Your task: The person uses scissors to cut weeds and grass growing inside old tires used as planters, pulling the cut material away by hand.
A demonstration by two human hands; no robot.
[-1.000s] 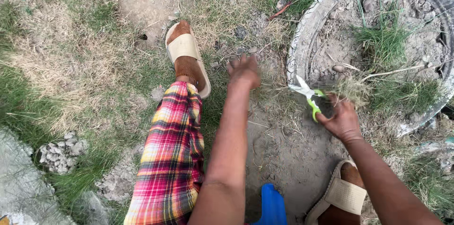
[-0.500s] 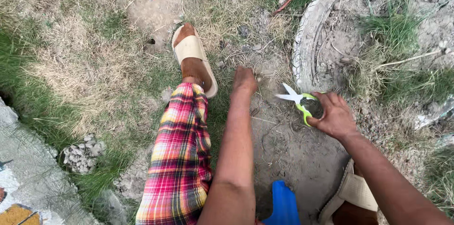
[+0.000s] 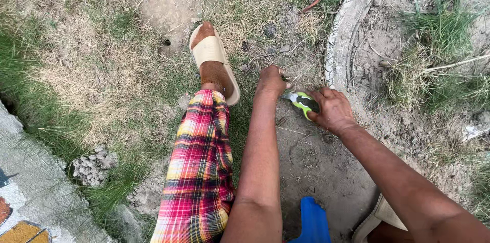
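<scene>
My right hand (image 3: 333, 108) grips a pair of scissors (image 3: 302, 101) with green-and-black handles, its blades pointing left toward my left hand. My left hand (image 3: 271, 79) is closed down at the ground on dry grass, right at the blade tips. Both hands hover over bare dirt between my feet, just left of an old tyre (image 3: 343, 44).
The tyre planter holds soil and grass tufts (image 3: 439, 28) at the right. My left foot in a beige sandal (image 3: 212, 56) stands ahead, with a plaid trouser leg (image 3: 196, 171). A blue object (image 3: 312, 220) sits below. A lump of rubble (image 3: 92, 164) and a concrete edge (image 3: 20, 171) lie left.
My right hand has brought the scissors left, away from the tyre, until the blades meet my left hand. My left hand has closed on the grass at the ground.
</scene>
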